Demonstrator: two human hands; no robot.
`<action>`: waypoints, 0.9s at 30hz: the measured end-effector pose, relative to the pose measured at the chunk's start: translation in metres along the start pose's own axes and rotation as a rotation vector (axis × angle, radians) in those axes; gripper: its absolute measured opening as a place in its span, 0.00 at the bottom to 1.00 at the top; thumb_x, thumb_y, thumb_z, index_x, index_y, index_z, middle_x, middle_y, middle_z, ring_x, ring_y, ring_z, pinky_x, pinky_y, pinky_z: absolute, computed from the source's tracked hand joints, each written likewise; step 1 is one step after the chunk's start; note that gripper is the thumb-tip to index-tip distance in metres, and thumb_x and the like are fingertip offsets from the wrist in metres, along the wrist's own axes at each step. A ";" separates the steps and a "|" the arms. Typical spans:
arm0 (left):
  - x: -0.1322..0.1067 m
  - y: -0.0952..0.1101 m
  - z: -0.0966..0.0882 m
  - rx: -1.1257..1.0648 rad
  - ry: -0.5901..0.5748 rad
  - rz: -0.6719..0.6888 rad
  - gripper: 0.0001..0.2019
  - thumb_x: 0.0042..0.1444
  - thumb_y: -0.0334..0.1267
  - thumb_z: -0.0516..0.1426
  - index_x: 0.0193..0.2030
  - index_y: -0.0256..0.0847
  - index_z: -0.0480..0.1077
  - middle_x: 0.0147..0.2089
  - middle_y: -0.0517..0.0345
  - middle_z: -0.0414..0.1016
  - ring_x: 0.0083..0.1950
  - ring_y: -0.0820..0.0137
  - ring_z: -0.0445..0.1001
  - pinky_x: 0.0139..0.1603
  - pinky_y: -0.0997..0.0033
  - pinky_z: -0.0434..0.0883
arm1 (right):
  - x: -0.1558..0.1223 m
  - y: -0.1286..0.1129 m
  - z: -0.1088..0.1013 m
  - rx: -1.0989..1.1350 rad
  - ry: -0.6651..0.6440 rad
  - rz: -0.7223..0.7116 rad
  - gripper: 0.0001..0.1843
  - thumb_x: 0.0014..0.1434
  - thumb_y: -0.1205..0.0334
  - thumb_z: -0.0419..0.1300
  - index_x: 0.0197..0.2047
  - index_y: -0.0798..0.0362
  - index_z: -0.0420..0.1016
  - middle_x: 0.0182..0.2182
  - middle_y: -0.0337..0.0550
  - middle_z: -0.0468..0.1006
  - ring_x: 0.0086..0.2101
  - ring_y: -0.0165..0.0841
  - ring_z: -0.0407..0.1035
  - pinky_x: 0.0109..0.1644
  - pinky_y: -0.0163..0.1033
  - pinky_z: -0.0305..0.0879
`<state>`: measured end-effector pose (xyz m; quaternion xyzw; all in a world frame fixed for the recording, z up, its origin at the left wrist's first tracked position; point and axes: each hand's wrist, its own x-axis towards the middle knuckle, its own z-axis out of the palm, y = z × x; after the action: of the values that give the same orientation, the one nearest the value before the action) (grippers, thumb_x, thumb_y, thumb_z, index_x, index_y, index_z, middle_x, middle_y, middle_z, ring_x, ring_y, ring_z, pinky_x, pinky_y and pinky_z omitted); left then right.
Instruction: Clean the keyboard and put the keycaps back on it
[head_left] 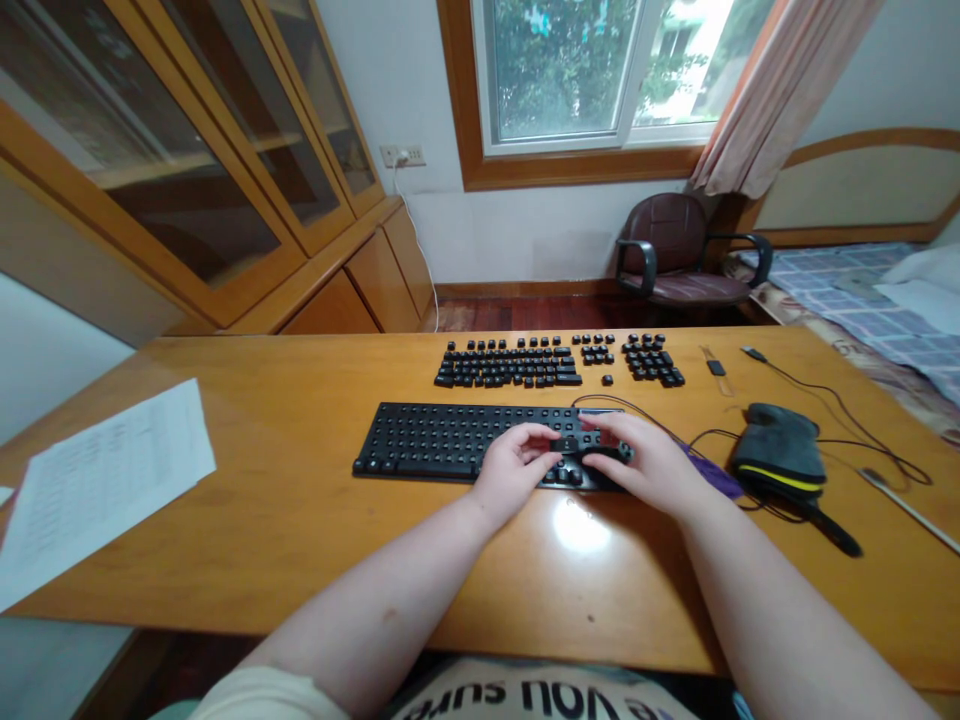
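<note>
A black keyboard [420,440] lies on the desk in front of me, most of its keycaps off and the rows of switches bare. A few keycaps [562,475] sit on its lower right part. Over the right end, my left hand [516,462] pinches a black keycap [568,445] between thumb and fingers. Close beside it, my right hand [637,455] has its thumb and fingers curled around a small dark piece that I cannot make out. Behind the keyboard, loose black keycaps [510,365] are laid out in keyboard order.
Printed sheets [112,480] lie at the left. On the right are a grey cloth brush [780,450] with a yellow stripe, a purple cloth [712,472], a wire keycap puller [717,368], a white stick [915,515] and a cable [832,380]. A chair [667,250] stands beyond the desk.
</note>
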<state>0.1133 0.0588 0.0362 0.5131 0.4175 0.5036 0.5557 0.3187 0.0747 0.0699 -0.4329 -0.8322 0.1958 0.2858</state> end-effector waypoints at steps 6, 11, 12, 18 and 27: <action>-0.005 -0.004 0.000 0.199 -0.049 0.094 0.09 0.48 0.31 0.60 0.38 0.39 0.71 0.41 0.53 0.73 0.42 0.68 0.74 0.47 0.64 0.73 | 0.001 -0.009 0.014 -0.007 -0.053 -0.054 0.11 0.59 0.59 0.55 0.43 0.50 0.74 0.38 0.45 0.78 0.39 0.36 0.71 0.44 0.41 0.66; -0.005 0.007 -0.005 0.833 -0.183 0.229 0.21 0.45 0.39 0.64 0.48 0.43 0.68 0.47 0.54 0.73 0.47 0.63 0.71 0.52 0.57 0.67 | 0.004 0.009 0.003 -0.189 0.054 0.382 0.14 0.57 0.55 0.55 0.42 0.54 0.73 0.38 0.48 0.77 0.36 0.38 0.71 0.40 0.41 0.66; -0.005 0.009 -0.006 0.962 -0.236 0.248 0.20 0.45 0.41 0.64 0.46 0.43 0.70 0.46 0.54 0.73 0.48 0.61 0.70 0.53 0.56 0.66 | 0.004 0.015 0.001 -0.236 0.066 0.493 0.15 0.57 0.55 0.54 0.42 0.55 0.73 0.37 0.49 0.77 0.36 0.38 0.71 0.39 0.41 0.65; -0.004 0.003 -0.005 1.249 -0.333 0.277 0.14 0.49 0.44 0.62 0.42 0.43 0.71 0.41 0.57 0.76 0.46 0.62 0.70 0.49 0.60 0.65 | 0.007 0.029 0.005 -0.334 -0.027 0.725 0.13 0.56 0.58 0.55 0.42 0.54 0.73 0.35 0.50 0.79 0.36 0.41 0.73 0.36 0.39 0.62; -0.004 0.000 -0.003 1.260 -0.301 0.255 0.12 0.50 0.43 0.61 0.40 0.43 0.70 0.40 0.57 0.75 0.44 0.63 0.70 0.47 0.61 0.64 | 0.010 0.031 0.006 -0.305 -0.008 0.723 0.13 0.57 0.57 0.54 0.41 0.55 0.73 0.38 0.52 0.78 0.38 0.40 0.72 0.38 0.38 0.62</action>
<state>0.1099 0.0550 0.0354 0.8504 0.4859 0.1475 0.1374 0.3294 0.0997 0.0509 -0.7349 -0.6466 0.1598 0.1276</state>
